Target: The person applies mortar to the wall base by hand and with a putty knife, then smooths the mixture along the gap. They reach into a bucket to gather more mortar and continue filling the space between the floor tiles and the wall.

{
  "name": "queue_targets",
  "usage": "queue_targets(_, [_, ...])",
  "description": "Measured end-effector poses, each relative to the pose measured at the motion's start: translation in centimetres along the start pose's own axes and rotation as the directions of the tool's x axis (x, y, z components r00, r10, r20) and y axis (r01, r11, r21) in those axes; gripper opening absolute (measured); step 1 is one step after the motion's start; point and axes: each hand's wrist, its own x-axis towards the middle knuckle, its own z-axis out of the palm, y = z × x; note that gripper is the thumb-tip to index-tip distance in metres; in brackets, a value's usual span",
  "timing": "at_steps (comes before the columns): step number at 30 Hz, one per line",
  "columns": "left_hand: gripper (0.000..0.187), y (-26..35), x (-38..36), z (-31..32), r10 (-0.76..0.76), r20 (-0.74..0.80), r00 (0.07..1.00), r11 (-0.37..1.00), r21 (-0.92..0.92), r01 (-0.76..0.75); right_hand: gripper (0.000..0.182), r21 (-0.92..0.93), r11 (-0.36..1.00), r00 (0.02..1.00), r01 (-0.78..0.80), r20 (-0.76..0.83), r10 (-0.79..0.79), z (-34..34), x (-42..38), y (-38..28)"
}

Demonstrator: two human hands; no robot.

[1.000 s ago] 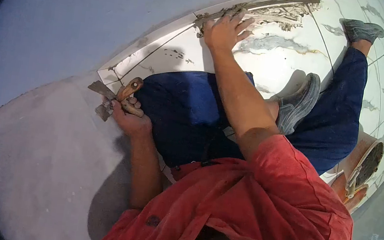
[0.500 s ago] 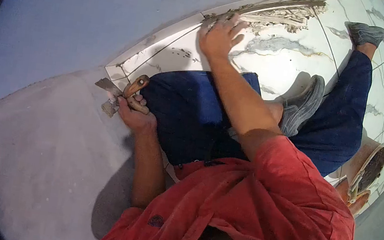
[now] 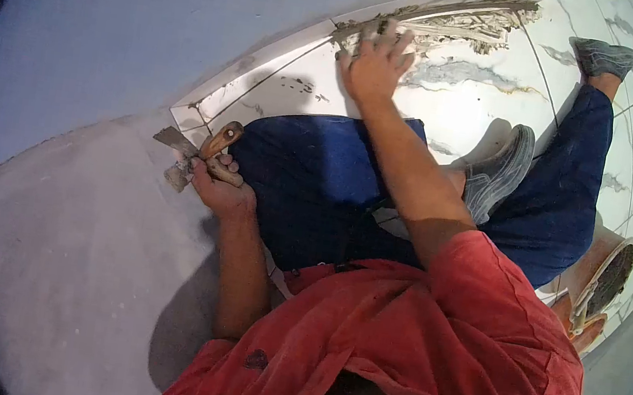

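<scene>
In my left hand point(image 3: 223, 190) are two putty knives, close to the wall corner. One putty knife point(image 3: 222, 140) has a worn wooden handle that sticks up past my fingers, and its metal blade points left. The other putty knife point(image 3: 176, 177) lies lower, its handle mostly inside my curled fingers. My right hand point(image 3: 373, 75) reaches out over the marbled floor tile point(image 3: 465, 97), fingers spread and slightly blurred. Its fingertips are at the near end of a smeared strip of grey mortar point(image 3: 466, 32) along the foot of the wall.
A blue-grey wall point(image 3: 140, 22) with a white tile skirting point(image 3: 258, 62) runs along the far side. A grey wall point(image 3: 62, 244) stands at left. A mortar-stained bucket point(image 3: 602, 263) is at right, behind my bent leg point(image 3: 574, 183).
My right hand has shifted a little to the right and toward me along the skirting, fingers still spread. My left hand and the putty knives have barely moved.
</scene>
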Motion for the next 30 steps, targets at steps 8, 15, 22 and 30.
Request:
queue_targets(8, [0.029, 0.4, -0.2, 0.3, -0.026, -0.036, 0.999, 0.999, 0.043, 0.027, 0.068, 0.093, 0.99, 0.993, 0.108, 0.04, -0.112, -0.1, -1.9, -1.9])
queue_targets(15, [0.031, -0.1, 0.0, 0.2, -0.017, -0.056, 0.998, 0.999, 0.035, 0.019, 0.069, 0.047, 0.995, 0.985, 0.088, 0.147, -0.094, -0.3, -2.2, -2.2])
queue_targets(22, [0.031, 0.1, -0.4, 0.3, -0.027, -0.029, 0.999, 0.998, 0.059, 0.029, 0.067, 0.054, 0.992, 0.965, 0.117, 0.231, -0.126, -1.2, -1.5, -1.3])
queue_targets(30, [0.029, 0.7, -0.7, 0.5, -0.077, -0.019, 0.997, 0.997, 0.027, 0.078, 0.073, 0.142, 0.978, 0.986, -0.151, -0.053, 0.16, -0.9, 0.6, 1.4])
